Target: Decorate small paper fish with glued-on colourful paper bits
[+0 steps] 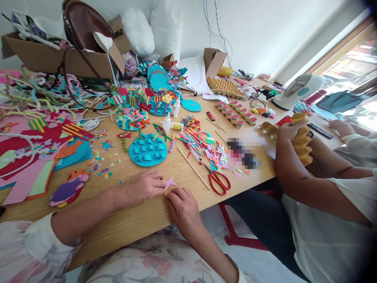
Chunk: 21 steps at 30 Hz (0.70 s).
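Note:
At the near edge of the table, a small pink paper cut-out [170, 182] pokes out between my two hands. Its pointed end shows; the rest is covered by fingers, with small yellow bits beside it. My left hand [140, 186] rests on the table with its fingers pressed together on the cut-out. Curled fingers of my right hand [185, 208] pinch its near side. Just beyond stands a blue oval base [147, 151] with raised paper loops and a paper fish on a twisted stem. Red-handled scissors [218, 181] lie to the right, near a thin wooden stick [193, 168].
White glue bottles [166, 125], paper scraps [216, 153] and finished fish pieces [132, 114] crowd the middle. Coloured sheets [32, 157] and a cardboard box [59, 59] are on the left. At right, a co-worker's hands [290, 129] hold a yellow egg-carton piece [302, 147].

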{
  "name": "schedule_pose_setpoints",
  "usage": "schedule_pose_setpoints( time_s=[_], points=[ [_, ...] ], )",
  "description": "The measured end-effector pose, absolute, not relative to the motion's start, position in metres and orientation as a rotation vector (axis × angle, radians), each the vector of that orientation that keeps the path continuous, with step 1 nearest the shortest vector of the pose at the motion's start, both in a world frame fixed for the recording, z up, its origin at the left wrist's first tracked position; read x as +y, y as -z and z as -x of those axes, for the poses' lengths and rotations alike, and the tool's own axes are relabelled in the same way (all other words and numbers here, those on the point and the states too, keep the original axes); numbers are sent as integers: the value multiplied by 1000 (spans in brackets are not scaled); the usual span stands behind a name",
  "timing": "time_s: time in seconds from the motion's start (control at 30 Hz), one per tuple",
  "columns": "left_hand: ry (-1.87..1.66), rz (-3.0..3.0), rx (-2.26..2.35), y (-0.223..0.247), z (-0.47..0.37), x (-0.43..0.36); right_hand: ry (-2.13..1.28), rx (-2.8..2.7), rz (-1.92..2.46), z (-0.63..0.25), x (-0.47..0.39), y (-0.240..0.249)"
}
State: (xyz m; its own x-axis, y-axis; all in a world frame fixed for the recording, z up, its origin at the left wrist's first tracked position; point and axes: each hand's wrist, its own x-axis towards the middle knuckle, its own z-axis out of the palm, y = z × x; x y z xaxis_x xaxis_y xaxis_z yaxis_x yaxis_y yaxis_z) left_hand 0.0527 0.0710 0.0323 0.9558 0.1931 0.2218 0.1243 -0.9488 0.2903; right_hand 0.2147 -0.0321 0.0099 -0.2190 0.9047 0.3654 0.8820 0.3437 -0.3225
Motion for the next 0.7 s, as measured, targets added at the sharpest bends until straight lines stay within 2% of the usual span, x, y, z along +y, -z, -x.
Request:
schedule_pose_setpoints(
  time_s=[0.53,0.7],
  points=[
    [-338,-2983,158,-21,-47,73,-82,-2075,1548,-214,-32,-8],
    [-263,-3013,158,-34,-46,69,-58,-2084,1591,-213,-30,-9]
  ],
)
